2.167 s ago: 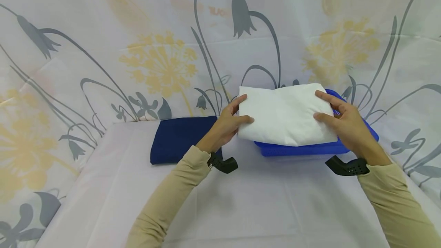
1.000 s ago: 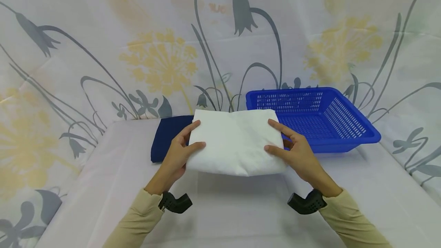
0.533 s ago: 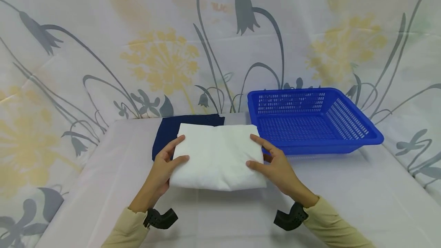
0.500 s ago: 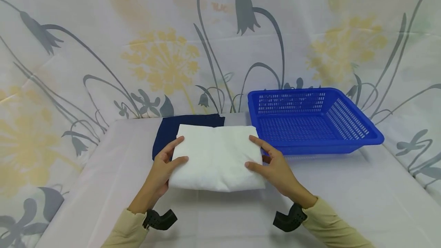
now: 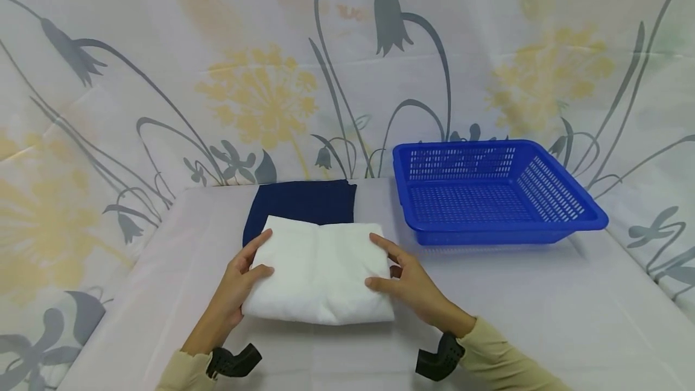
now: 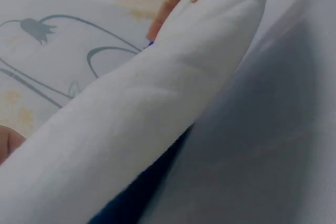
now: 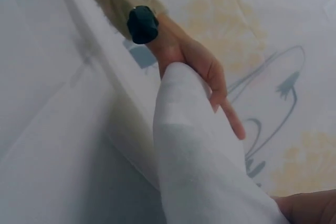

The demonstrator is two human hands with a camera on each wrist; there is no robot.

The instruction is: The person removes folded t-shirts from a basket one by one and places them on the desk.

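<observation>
A folded white cloth (image 5: 323,276) spans between both hands, in front of the folded navy cloth (image 5: 304,201) and overlapping its near part in the head view. My left hand (image 5: 233,288) grips its left edge, thumb on top and the other fingers partly hidden behind. On the right edge, my right hand (image 5: 409,285) pinches it the same way. The left wrist view shows the white cloth's (image 6: 136,93) thick rounded fold above the table, with a strip of navy cloth (image 6: 136,198) beneath. In the right wrist view the left hand (image 7: 197,61) holds its far end.
At the back right stands a blue plastic basket (image 5: 488,235) with slotted walls and nothing in it. A pale sheet covers the table (image 5: 516,300). A floral curtain (image 5: 347,77) rises behind and at both sides.
Both hands have carried the white cloth from over the blue basket leftward and toward the person, and lower. The basket's inside now shows. The navy cloth stays in place.
</observation>
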